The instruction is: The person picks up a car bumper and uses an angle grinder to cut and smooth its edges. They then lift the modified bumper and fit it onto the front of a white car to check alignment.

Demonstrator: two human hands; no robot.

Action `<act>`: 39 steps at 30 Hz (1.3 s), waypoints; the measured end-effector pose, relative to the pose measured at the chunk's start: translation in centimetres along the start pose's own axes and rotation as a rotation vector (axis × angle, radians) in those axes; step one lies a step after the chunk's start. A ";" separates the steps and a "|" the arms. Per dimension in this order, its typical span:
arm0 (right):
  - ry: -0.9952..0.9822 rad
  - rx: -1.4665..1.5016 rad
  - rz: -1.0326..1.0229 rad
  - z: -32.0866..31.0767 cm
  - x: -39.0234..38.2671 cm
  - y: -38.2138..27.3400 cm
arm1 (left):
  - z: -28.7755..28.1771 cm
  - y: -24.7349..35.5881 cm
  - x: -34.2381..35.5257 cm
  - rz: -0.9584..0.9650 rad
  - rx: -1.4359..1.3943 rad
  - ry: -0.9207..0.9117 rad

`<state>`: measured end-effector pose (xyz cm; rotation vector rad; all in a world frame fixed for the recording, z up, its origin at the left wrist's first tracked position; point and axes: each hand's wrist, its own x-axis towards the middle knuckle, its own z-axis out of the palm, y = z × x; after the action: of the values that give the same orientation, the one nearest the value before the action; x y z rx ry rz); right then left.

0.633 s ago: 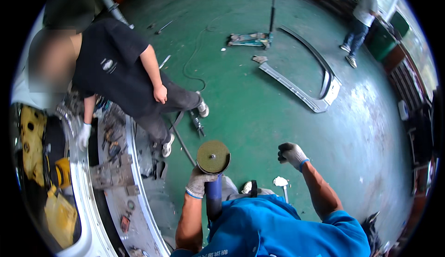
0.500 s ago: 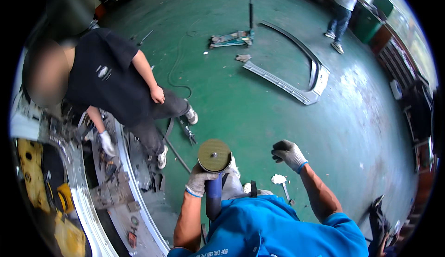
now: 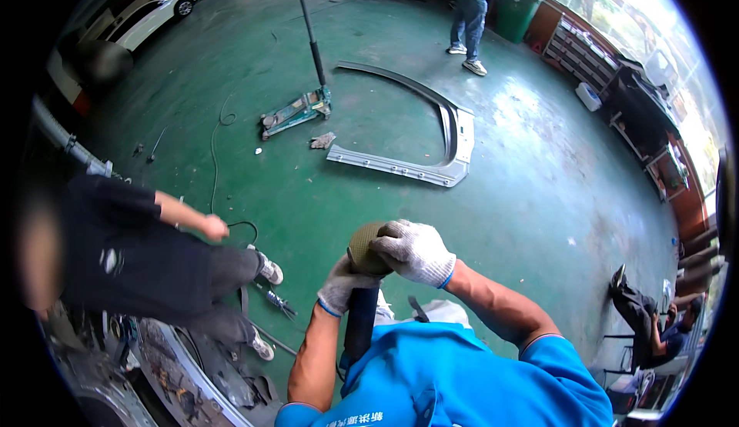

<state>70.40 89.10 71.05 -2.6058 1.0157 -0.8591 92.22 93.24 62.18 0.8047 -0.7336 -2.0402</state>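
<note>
My gloved left hand (image 3: 343, 282) grips a dark-handled angle grinder (image 3: 359, 327) at its head, upright in front of my blue shirt. My gloved right hand (image 3: 413, 251) is closed over the face of the yellow-green disc (image 3: 359, 239) on the grinder, its fingers curled around the disc's centre and hiding much of it. Both hands are close together at the lower middle.
A co-worker (image 3: 138, 250) stands at left beside a stripped car body (image 3: 200, 373). A curved metal panel (image 3: 392, 167) and floor jack (image 3: 296, 111) lie on the green floor (image 3: 539, 204). Another person (image 3: 469, 15) stands behind, and one (image 3: 662, 335) sits at right.
My right hand has moved left from apart onto the disc. The view has swung, so the floor panel and people appear shifted, with more of the seated person visible at right.
</note>
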 end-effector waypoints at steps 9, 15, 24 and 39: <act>0.008 -0.019 0.115 -1.6 1.4 7.1 | -0.5 1.6 8.8 -0.093 0.030 -0.015; -0.068 0.037 0.006 -3.4 2.8 13.3 | 1.1 2.0 13.2 -0.083 0.081 0.068; -0.146 0.177 -0.201 -8.4 3.6 25.9 | 8.1 1.7 21.8 -0.019 0.161 0.182; 0.013 0.305 -0.312 -14.4 7.4 32.2 | 12.5 2.6 25.1 0.056 0.230 0.277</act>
<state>48.64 60.47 73.27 -2.5264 0.4391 -1.0098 72.21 73.63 64.90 1.1583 -0.8299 -1.7668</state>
